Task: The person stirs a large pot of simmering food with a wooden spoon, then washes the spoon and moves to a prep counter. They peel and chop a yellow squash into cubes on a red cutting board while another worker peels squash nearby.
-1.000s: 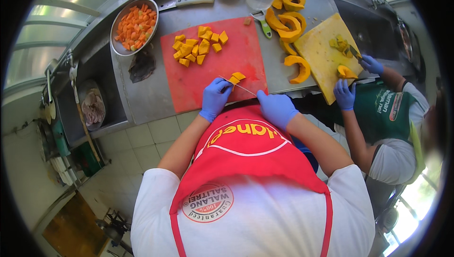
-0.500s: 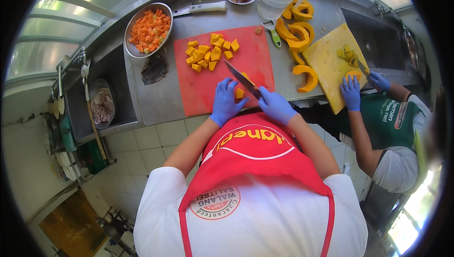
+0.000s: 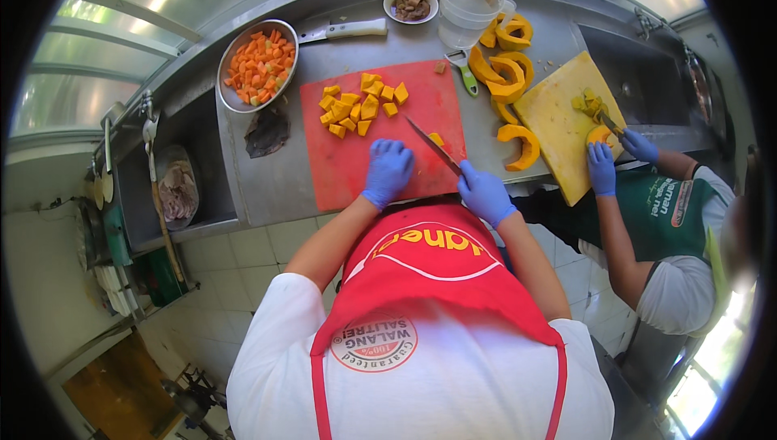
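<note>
Over the near part of the red cutting board (image 3: 340, 169), my gloved left hand (image 3: 389, 171) is closed, its fingers curled under. Whatever it grips is hidden beneath the fingers. My right hand (image 3: 487, 195) holds the handle of a kitchen knife (image 3: 435, 144), its blade pointing up and left across the board. A small orange squash piece (image 3: 436, 139) shows beside the blade. Farther up the same board lies a loose pile of squash cubes (image 3: 370, 106). A small brownish piece (image 3: 439, 68) rests near the board's far right corner.
A metal bowl of diced carrots (image 3: 257, 68), a white-handled knife (image 3: 356, 29), a small bowl of meat (image 3: 411, 5), a plastic pitcher (image 3: 468, 7) and a green peeler (image 3: 463, 72) surround the board. Squash slices (image 3: 522, 148) lie right, beside a co-worker cutting on a yellow board (image 3: 558, 108).
My left hand has curled its fingers and covers the spot where a squash piece showed. The knife and right hand have moved slightly right, away from the left hand.
</note>
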Demonstrator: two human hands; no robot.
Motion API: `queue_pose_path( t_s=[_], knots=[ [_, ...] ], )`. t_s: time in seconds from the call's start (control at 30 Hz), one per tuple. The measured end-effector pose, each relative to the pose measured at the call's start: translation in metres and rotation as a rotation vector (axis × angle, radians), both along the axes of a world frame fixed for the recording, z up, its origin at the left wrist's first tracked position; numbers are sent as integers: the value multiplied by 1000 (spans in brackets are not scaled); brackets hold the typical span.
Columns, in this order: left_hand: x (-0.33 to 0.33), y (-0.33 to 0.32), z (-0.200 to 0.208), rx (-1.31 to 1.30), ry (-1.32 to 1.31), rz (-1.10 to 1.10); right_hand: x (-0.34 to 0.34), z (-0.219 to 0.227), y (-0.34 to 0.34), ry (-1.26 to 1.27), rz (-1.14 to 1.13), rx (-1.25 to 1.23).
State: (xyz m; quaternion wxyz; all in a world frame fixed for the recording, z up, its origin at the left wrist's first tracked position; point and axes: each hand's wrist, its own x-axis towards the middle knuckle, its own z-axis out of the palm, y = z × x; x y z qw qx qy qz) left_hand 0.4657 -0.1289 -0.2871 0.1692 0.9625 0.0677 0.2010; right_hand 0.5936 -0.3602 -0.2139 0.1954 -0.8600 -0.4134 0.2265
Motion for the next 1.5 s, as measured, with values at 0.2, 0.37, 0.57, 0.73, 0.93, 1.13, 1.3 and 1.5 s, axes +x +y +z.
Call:
queue_pose_path(
  t_s=[0.2,0.37,0.57,0.73,0.93,1.13,1.3,1.5],
  knots=[
    [-52,64,3,100,12,309,-11,-9,24,-44,89,53],
    [-45,101,-8,127,-47,369,-6,-1,48,-85,168,94],
    [-35,127,-4,79,-152,475,6,30,60,-41,207,95],
    [-21,93,17,103,-99,210,12,35,26,105,41,127],
    [12,80,21,394,181,-207,11,20,-38,140,-208,74],
    [38,86,33,350,194,-144,-8,3,-97,106,-416,161],
    [118,-10,61,-4,167,-368,-32,7,-118,144,-669,278],
    [211,-143,23,-53,150,-453,-50,7,-158,193,-1011,348]
  ],
)
